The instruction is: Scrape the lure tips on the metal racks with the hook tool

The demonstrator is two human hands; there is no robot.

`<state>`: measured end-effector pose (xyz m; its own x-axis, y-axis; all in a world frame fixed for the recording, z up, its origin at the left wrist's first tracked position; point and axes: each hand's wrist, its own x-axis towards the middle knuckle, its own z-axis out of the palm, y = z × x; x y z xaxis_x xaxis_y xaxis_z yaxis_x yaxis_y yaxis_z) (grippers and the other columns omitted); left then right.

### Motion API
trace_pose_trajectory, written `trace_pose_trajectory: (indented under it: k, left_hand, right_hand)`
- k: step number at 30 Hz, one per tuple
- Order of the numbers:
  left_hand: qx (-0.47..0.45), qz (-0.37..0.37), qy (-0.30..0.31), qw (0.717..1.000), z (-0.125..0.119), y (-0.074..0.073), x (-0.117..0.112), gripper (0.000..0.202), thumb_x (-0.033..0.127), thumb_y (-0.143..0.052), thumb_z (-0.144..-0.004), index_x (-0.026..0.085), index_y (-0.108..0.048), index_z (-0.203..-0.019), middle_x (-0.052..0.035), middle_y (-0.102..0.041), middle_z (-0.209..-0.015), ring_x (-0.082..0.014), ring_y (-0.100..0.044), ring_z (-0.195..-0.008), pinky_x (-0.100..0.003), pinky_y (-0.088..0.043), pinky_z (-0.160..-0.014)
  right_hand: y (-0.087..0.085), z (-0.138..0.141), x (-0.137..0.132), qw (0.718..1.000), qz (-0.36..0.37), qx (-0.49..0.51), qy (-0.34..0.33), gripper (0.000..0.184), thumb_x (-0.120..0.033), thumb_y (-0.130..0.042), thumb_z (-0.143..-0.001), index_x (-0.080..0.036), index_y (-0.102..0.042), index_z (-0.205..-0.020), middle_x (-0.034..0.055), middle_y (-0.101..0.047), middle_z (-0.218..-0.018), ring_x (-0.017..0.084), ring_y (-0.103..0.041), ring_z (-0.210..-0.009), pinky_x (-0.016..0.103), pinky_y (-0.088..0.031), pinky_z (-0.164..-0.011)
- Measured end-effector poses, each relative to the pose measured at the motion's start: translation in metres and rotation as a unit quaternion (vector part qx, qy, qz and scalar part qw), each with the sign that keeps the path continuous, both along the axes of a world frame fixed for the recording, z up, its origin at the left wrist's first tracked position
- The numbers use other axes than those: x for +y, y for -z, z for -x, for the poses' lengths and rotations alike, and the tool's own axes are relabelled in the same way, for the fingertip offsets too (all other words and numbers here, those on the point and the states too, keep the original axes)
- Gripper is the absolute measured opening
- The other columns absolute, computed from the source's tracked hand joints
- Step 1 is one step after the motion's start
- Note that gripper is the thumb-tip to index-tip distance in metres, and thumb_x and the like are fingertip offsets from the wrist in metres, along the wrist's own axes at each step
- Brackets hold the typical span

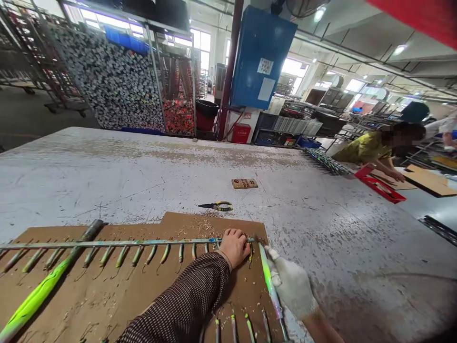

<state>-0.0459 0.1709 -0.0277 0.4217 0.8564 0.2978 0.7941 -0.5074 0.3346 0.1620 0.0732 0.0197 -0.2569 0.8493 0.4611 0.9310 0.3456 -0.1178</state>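
The left hand (233, 247), bare, lies over the right part of a long narrow strip (124, 243), which runs across a sheet of cardboard (143, 300) on the worktop (160, 166). Its fingers bend down at the strip, but their tips are hidden, so I cannot tell whether they pinch anything. The left edge cuts off the strip, and the hand covers some of the small green pieces (121, 256) hanging along it. The gloved right hand (294, 286) lies against a green and white stick (267, 269); how far its fingers close is unclear. A checked sleeve (182, 300) hides the cardboard's middle, and the lower edge crops another row of pieces (249, 327).
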Motion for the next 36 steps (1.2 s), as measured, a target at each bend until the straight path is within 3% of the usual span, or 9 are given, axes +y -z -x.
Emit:
trace_pose_trajectory:
  k: [4,9,14,16,19,24,29,33,36]
  left_hand:
    - [-0.004,0.007,0.004,1.000,0.000,-0.003,-0.001,0.014,0.029,-0.066,-0.095,0.019,-0.073,-0.088,-0.0080,-0.074,-0.103,-0.0260,-0.063,-0.103,-0.044,-0.042,-0.101]
    - [-0.002,0.014,-0.002,1.000,0.000,-0.005,-0.001,0.012,0.027,-0.066,-0.094,0.019,-0.074,-0.088,-0.0086,-0.074,-0.103,-0.0266,-0.064,-0.104,-0.045,-0.042,-0.102]
    - [0.000,0.010,0.001,1.000,0.001,-0.006,-0.001,0.014,0.029,-0.067,-0.094,0.019,-0.074,-0.090,-0.0088,-0.074,-0.103,-0.0270,-0.064,-0.105,-0.045,-0.043,-0.103]
    - [-0.003,0.008,0.001,1.000,0.001,-0.006,-0.002,0.014,0.029,-0.066,-0.094,0.019,-0.074,-0.091,-0.0088,-0.074,-0.104,-0.0269,-0.064,-0.105,-0.045,-0.043,-0.102]
    - [-0.009,0.009,0.003,1.000,0.001,-0.005,-0.002,0.013,0.029,-0.067,-0.093,0.019,-0.074,-0.091,-0.0087,-0.073,-0.104,-0.0269,-0.063,-0.105,-0.045,-0.043,-0.102]
    - [-0.016,0.007,0.005,1.000,0.000,-0.003,-0.001,0.013,0.027,-0.066,-0.093,0.019,-0.074,-0.088,-0.0086,-0.073,-0.103,-0.0260,-0.063,-0.103,-0.045,-0.042,-0.102]
    - [-0.015,0.013,0.001,1.000,0.000,-0.002,0.000,0.011,0.027,-0.066,-0.092,0.019,-0.074,-0.089,-0.0085,-0.073,-0.102,-0.0258,-0.063,-0.103,-0.045,-0.042,-0.101]
    - [-0.016,0.012,0.005,1.000,0.000,-0.005,-0.001,0.012,0.027,-0.066,-0.092,0.020,-0.074,-0.088,-0.0086,-0.073,-0.103,-0.0260,-0.063,-0.103,-0.045,-0.042,-0.102]
    - [-0.016,0.017,0.004,1.000,0.001,-0.006,-0.001,0.012,0.026,-0.065,-0.092,0.019,-0.075,-0.089,-0.0088,-0.074,-0.105,-0.0264,-0.063,-0.105,-0.046,-0.042,-0.102]
  right_hand:
    - [0.002,-0.005,-0.004,0.999,-0.008,0.025,0.024,0.057,-0.015,-0.041,-0.097,-0.014,-0.055,-0.152,0.0001,-0.068,-0.065,0.018,-0.063,-0.056,0.025,-0.045,-0.056]
    - [0.003,-0.002,0.002,1.000,-0.005,-0.026,-0.004,0.050,-0.014,-0.044,-0.092,-0.022,-0.071,-0.134,-0.0011,-0.068,-0.061,0.016,-0.059,-0.048,0.027,-0.034,-0.050]
    - [-0.005,0.004,0.001,0.994,-0.094,0.007,0.050,0.044,-0.022,-0.044,-0.103,-0.012,-0.063,-0.142,0.0000,-0.068,-0.063,0.016,-0.062,-0.052,0.026,-0.039,-0.056]
    - [-0.006,0.006,0.001,0.994,-0.105,-0.027,0.027,0.042,-0.022,-0.043,-0.104,-0.013,-0.065,-0.138,-0.0006,-0.067,-0.061,0.016,-0.060,-0.050,0.026,-0.037,-0.054]
    - [-0.005,0.006,-0.001,0.994,-0.074,-0.074,-0.020,0.044,-0.015,-0.040,-0.100,-0.020,-0.070,-0.131,-0.0033,-0.063,-0.057,0.014,-0.057,-0.045,0.027,-0.030,-0.050]
    - [-0.002,0.001,-0.003,0.996,-0.085,-0.013,0.036,0.046,-0.021,-0.044,-0.102,-0.011,-0.059,-0.146,0.0002,-0.067,-0.065,0.016,-0.061,-0.054,0.025,-0.039,-0.056]
    - [0.001,0.001,0.000,0.995,-0.052,-0.077,-0.023,0.051,-0.010,-0.047,-0.090,-0.023,-0.068,-0.135,-0.0030,-0.064,-0.060,0.015,-0.058,-0.048,0.028,-0.031,-0.051]
    - [-0.003,-0.001,-0.002,0.997,-0.062,-0.036,0.027,0.053,-0.014,-0.047,-0.095,-0.013,-0.058,-0.147,0.0000,-0.066,-0.064,0.017,-0.062,-0.055,0.027,-0.039,-0.057]
    - [-0.001,-0.001,-0.001,0.997,-0.037,-0.055,0.033,0.050,-0.014,-0.048,-0.094,-0.018,-0.065,-0.141,0.0004,-0.067,-0.063,0.016,-0.062,-0.054,0.026,-0.038,-0.055]
